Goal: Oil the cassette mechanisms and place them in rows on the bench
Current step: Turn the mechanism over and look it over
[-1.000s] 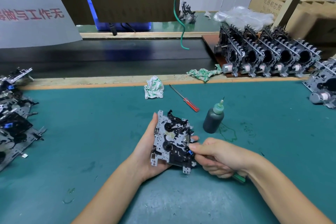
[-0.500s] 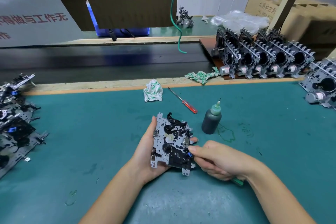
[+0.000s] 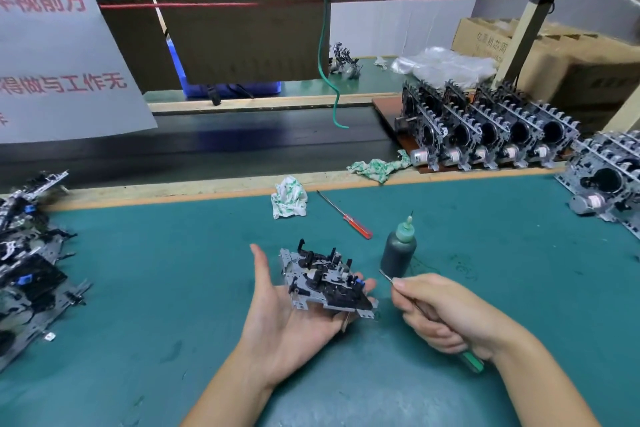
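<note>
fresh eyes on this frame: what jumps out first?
The cassette mechanism lying flat on the open left hand, front and centre over the green mat. Beside it the right hand grips a thin green-handled tool, with the dark oil bottle just behind. Upright mechanisms stand in a row at far right; others lie piled at left.

Left hand [image 3: 287, 319] fingers mostly hidden under cassette mechanism [image 3: 323, 282], only fingertips show at far edge; mechanism underside unseen. Tool [image 3: 433, 317] shaft hidden inside right hand [image 3: 446, 315], only thin tip and green handle end show. Pile of mechanisms [image 3: 31, 263] cut off by left edge, count unclear. Mechanisms at right [image 3: 609, 180] cut off by right edge. Paper sign [image 3: 59, 55] cropped, text partial. Upper right corner blurred
</note>
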A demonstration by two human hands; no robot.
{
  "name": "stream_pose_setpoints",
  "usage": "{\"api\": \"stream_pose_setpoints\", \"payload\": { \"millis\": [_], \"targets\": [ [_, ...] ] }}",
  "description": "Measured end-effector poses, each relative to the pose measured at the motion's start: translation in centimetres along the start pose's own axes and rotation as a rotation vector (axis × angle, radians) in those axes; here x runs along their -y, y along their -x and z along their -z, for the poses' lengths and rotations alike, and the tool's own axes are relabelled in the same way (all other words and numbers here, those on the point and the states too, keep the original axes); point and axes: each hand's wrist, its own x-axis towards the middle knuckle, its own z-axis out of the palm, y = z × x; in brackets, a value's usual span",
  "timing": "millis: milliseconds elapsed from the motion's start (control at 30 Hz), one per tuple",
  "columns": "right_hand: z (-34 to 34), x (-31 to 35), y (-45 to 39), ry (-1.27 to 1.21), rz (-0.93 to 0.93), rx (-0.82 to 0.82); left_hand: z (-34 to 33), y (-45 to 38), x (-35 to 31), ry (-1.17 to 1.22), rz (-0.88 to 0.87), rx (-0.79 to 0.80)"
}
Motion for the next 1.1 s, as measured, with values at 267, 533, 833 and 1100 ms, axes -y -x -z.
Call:
{"api": "stream_pose_setpoints", "payload": {
  "millis": [267,533,833,1100],
  "targets": [
    [-0.46,0.12,-0.12,0.027,-0.006,0.015,-0.05,0.04,0.03,0.032,0.027,0.006],
    [-0.22,-0.15,-0.54,0.096,0.033,-0.023,-0.29,0.19,0.0,-0.001,0.028,0.005],
    [-0.21,-0.24,-0.53,0.048,0.079,0.04,0.15,0.02,-0.16,-0.02,0.017,0.019],
    [-0.9,-0.32,-0.64,0.06,0.116,0.127,0.12,0.41,-0.32,-0.167,0.143,-0.014]
  ]
}}
